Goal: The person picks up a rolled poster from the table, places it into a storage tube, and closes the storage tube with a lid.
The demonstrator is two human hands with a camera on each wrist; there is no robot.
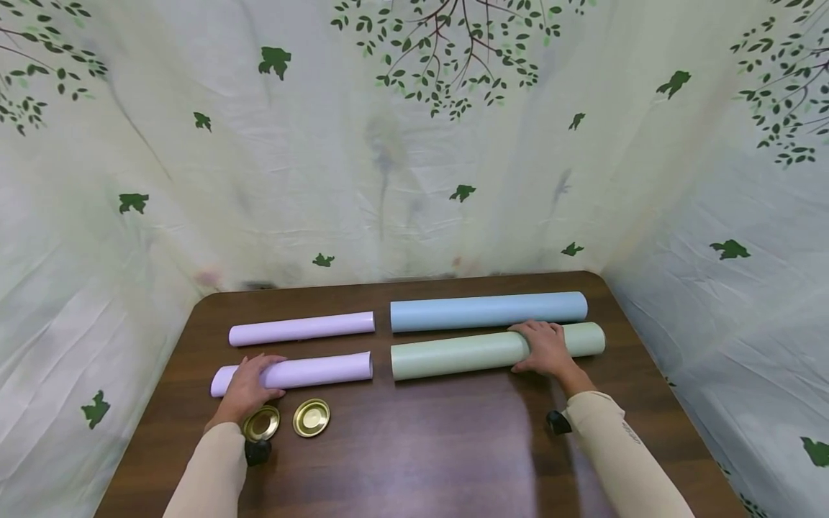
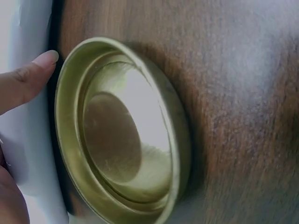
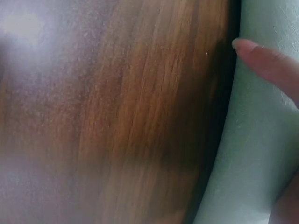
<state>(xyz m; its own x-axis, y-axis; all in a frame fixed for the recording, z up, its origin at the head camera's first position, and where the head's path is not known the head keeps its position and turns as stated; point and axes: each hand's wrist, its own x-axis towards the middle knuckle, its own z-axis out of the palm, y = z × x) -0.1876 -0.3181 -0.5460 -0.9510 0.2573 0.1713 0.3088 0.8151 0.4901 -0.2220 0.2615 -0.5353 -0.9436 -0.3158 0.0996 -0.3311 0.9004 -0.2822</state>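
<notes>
My left hand (image 1: pixel 246 387) lies over the near lilac roll (image 1: pixel 324 370) toward its left end, thumb on the near side and fingers over the far side. In the left wrist view the thumb (image 2: pixel 32 77) presses along that roll, beside a gold round lid (image 2: pixel 112 135). Over the right half of the thick pale green roll (image 1: pixel 453 356) my right hand (image 1: pixel 545 350) grips with fingers spread across the top. The right wrist view shows the thumb (image 3: pixel 266 63) against the green surface; the other fingers are mostly hidden there.
A second lilac roll (image 1: pixel 301 329) lies behind the near one, and a blue roll (image 1: pixel 488 312) behind the green one. Another gold lid (image 1: pixel 311 418) sits right of the first. The brown wooden table (image 1: pixel 421 460) meets hanging leaf-patterned cloth (image 1: pixel 388 180) behind and at the sides.
</notes>
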